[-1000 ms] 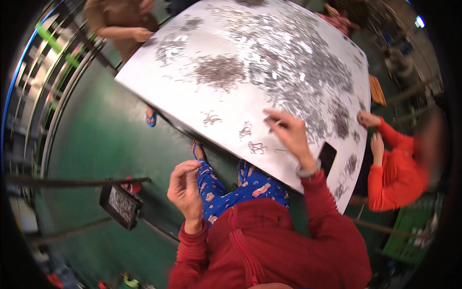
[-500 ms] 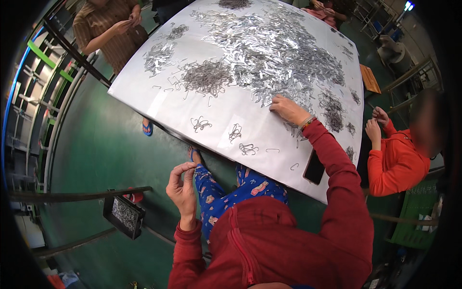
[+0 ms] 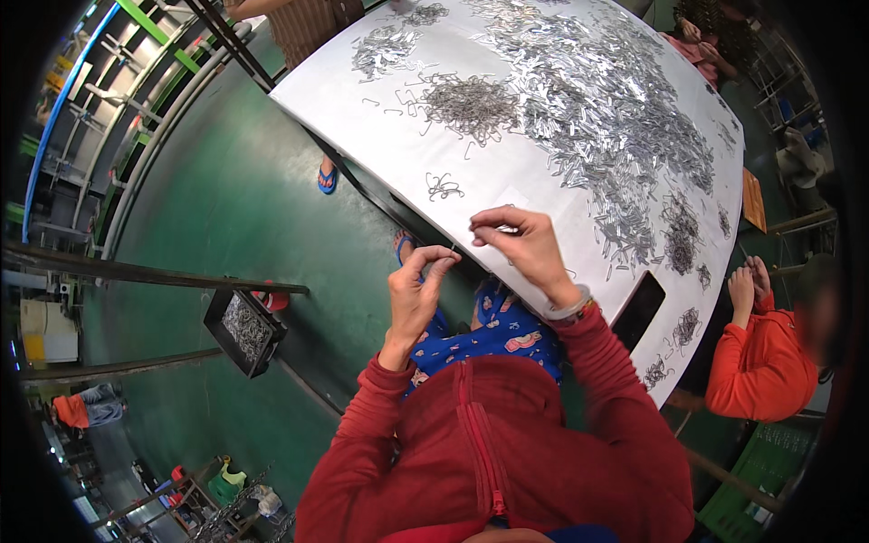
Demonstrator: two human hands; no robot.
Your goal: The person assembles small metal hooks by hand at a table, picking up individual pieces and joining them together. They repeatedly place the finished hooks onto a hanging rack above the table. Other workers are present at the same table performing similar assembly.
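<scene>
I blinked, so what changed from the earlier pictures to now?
The right hand left the heap of silver metal pieces and came back toward the red zip jacket; the left hand moved forward toward it. Both are pinched; I can't tell whether anything was taken. The black phone and dark pile of wire hooks stayed put.

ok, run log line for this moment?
left hand: pinched, contents unclear | right hand: pinched, contents unclear | white table: dark grey wire hook pile, silvery metal strip pile, black rectangular phone
</scene>
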